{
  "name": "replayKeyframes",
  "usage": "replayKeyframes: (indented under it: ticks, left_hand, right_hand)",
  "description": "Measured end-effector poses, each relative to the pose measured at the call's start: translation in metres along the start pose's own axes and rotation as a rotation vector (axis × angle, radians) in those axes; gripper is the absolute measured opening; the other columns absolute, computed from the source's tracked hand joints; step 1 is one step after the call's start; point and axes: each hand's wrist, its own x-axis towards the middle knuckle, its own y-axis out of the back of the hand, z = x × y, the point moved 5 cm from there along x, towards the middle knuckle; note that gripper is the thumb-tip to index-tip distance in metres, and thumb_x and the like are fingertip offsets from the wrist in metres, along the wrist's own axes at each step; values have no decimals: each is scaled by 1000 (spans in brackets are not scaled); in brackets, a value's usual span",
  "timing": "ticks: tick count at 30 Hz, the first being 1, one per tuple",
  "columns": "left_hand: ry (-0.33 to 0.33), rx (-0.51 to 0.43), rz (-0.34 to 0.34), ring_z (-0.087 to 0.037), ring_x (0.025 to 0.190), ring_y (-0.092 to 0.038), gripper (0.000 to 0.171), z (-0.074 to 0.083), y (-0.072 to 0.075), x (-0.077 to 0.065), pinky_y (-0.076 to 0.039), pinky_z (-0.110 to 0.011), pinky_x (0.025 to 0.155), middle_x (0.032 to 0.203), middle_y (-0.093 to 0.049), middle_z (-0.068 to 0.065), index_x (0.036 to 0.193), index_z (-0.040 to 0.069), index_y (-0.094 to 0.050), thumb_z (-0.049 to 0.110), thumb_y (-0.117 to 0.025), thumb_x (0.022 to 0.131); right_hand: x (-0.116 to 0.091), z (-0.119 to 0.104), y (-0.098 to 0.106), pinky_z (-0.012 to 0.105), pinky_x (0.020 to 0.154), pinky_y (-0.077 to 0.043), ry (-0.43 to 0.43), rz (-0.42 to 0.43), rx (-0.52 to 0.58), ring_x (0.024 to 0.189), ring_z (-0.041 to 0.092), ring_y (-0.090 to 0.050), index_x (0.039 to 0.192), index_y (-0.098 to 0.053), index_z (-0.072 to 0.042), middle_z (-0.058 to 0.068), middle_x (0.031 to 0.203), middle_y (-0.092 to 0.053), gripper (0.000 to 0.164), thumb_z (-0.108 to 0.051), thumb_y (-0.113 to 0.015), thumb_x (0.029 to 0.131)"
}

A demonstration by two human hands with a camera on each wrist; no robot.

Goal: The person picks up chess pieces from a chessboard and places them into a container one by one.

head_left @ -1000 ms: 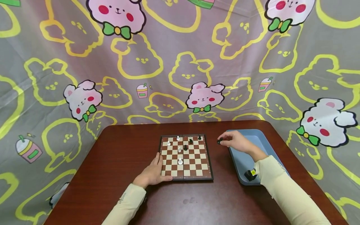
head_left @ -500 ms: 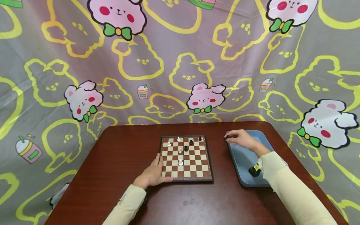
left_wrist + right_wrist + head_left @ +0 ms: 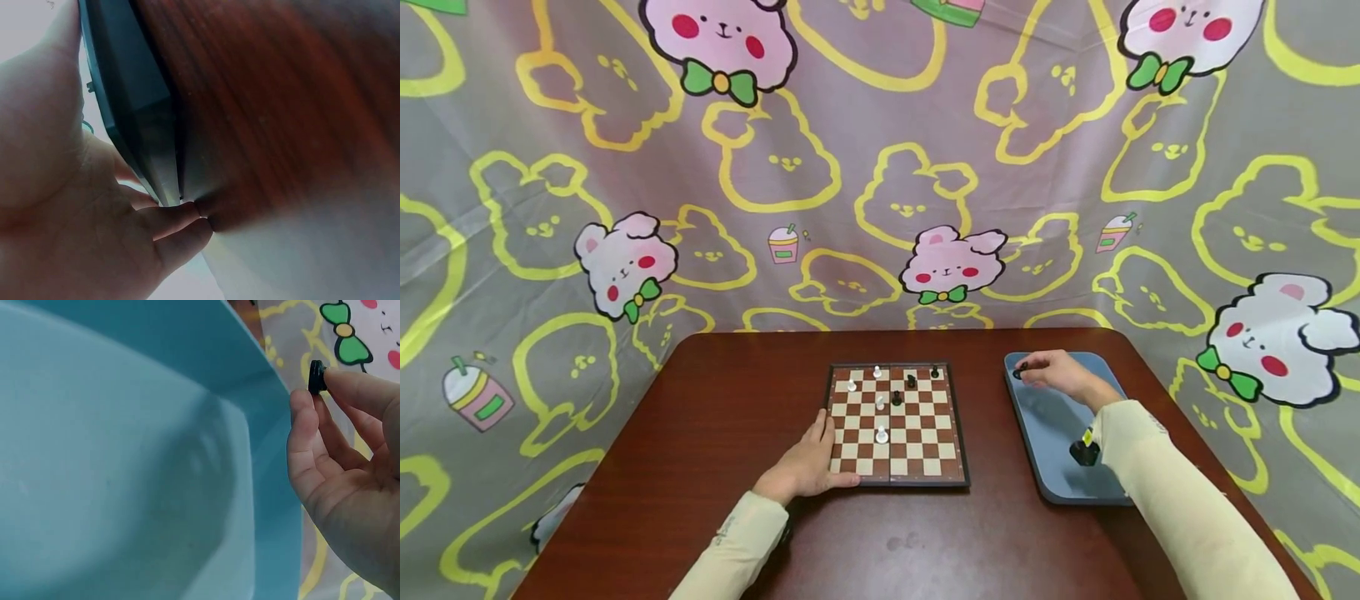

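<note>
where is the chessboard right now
In the head view, the chessboard lies on the table, left of the blue tray, with the left hand at its near left corner.

The table between board and tray leaves a lane; the board's near right quarter is free too. In the way — pieces on its far half, left hand at its near left corner, right hand over the far tray.

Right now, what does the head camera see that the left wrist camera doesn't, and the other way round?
Only the head view shows the chess pieces on the checkered squares, the blue tray, and the right hand pinching a black piece. Only the left wrist view shows the palm side of the left hand. Both share that hand, the chessboard and the table.
</note>
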Motion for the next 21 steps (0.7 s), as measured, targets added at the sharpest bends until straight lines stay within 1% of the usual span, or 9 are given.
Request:
replayKeyframes:
  ticks: [4,9,14,17,21]
  left_hand:
    - [-9,-1,2,-39,138,-20,118,0,0,0,-34,-44,103,152,-8,-29,146,-11,-17,64,-70,72]
    - [-19,-6,17,-40,137,-21,117,0,0,0,-34,-44,103,152,-9,-30,145,-12,-18,63,-71,72]
    - [-15,-6,11,-40,137,-22,117,-1,-1,0,-35,-44,102,152,-8,-30,145,-12,-18,63,-70,72]
    - [-11,-11,8,-40,137,-22,118,-2,-2,1,-35,-44,102,152,-8,-30,145,-11,-18,63,-71,71]
    - [-6,-8,8,-40,137,-22,118,-2,-2,1,-35,-44,102,152,-8,-30,146,-11,-17,63,-71,71]
  right_hand:
    - [3,12,3,43,88,-48,-28,3,36,100,24,-61,117,-60,7,14,108,-63,31,-9,-63,91]
    - [5,21,6,40,85,-50,-43,-9,2,98,26,-61,117,-60,8,15,105,-64,30,-8,-61,92]
    - [5,30,7,34,78,-52,-97,-3,-14,91,23,-61,114,-62,6,13,101,-65,27,-10,-62,91]
    - [5,32,7,32,74,-52,-101,-8,-24,87,19,-62,112,-63,7,12,99,-66,26,-8,-63,91]
    - [7,35,6,31,73,-52,-93,-11,-7,85,16,-61,112,-61,11,11,97,-66,27,-5,-63,90]
